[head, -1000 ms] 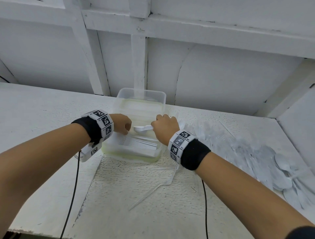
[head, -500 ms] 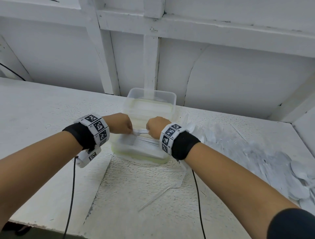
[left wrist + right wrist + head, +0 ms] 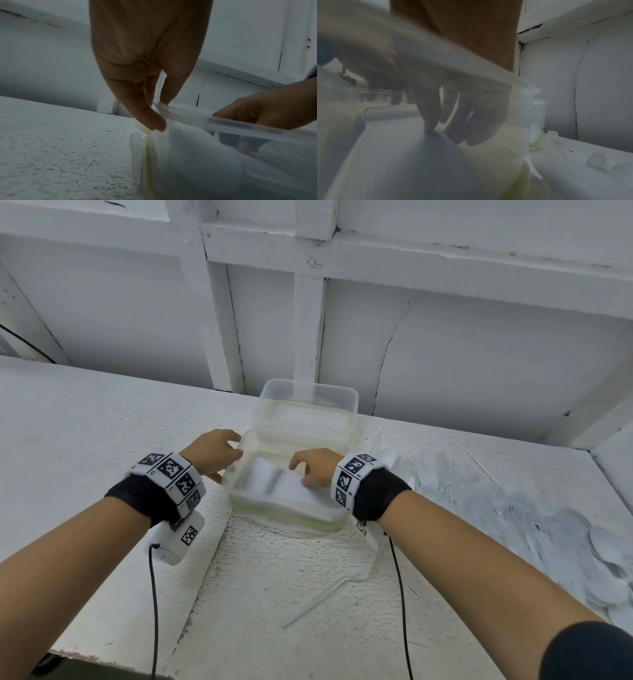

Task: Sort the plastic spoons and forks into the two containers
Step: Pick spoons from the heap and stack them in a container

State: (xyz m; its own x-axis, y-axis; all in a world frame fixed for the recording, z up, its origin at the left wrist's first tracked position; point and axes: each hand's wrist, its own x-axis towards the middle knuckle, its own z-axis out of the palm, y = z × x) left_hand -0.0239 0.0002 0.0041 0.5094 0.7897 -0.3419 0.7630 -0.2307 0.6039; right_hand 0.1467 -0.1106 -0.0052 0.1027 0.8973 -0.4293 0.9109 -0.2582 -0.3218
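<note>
Two clear plastic containers stand one behind the other: the near container and the far container. A neat stack of white forks lies in the near one. My left hand pinches the left corner of its rim between the thumb and the fingers. My right hand reaches inside, and its fingertips press on the handles of the fork stack. It holds nothing. A pile of white spoons and forks is spread on the table to the right.
One loose white utensil lies on the table in front of the containers. A white panelled wall rises just behind them. Black cables hang from both wrists. The table's front edge runs along the bottom left.
The fork that both hands held over the near container now lies on the stack. My right hand has let go and presses on it; my left hand has moved to the rim.
</note>
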